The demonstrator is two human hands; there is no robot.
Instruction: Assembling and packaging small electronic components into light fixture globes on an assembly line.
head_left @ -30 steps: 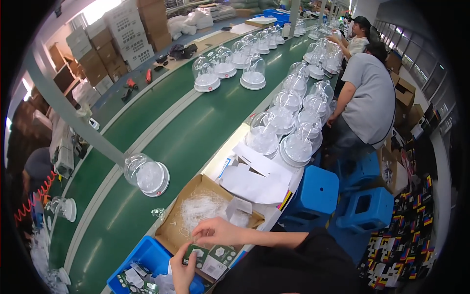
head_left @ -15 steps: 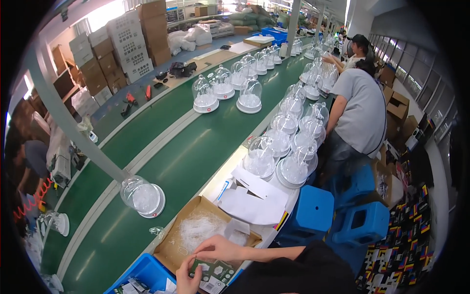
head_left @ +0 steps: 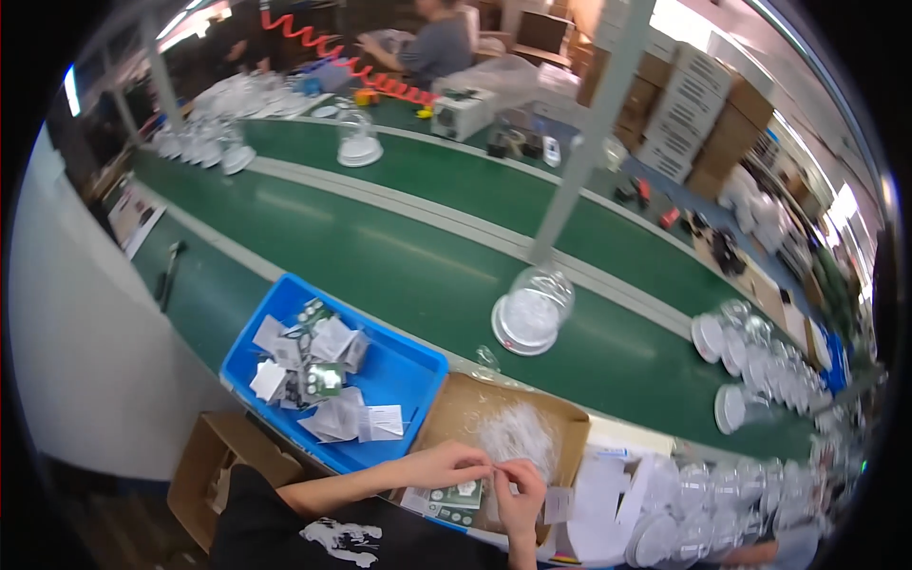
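Observation:
My left hand (head_left: pixel 445 465) and my right hand (head_left: pixel 522 496) meet fingertip to fingertip over the near side of a shallow cardboard tray (head_left: pixel 572 439). Both are closed in a pinch; whatever lies between the fingers is too small to make out. Just beyond them, a tangled heap of thin clear strands (head_left: pixel 518 432) fills part of the tray. Green-and-white printed cards (head_left: pixel 459 502) lie below my hands. To the left, a blue plastic bin (head_left: pixel 394 344) contains a loose pile of folded white and green tags (head_left: pixel 332 339).
A clear dome on a round white base (head_left: pixel 528 321) lies on the green conveyor (head_left: pixel 418 252) beyond the tray. Several more domes (head_left: pixel 698 499) crowd the right, beside a white carton (head_left: pixel 597 494). An open cardboard box (head_left: pixel 204 465) sits low left. A person (head_left: pixel 442 43) works across the line.
My view has swung left, bringing the whole blue bin into sight and moving the domes to the right edge. My hands stay pinched close together near the strands.

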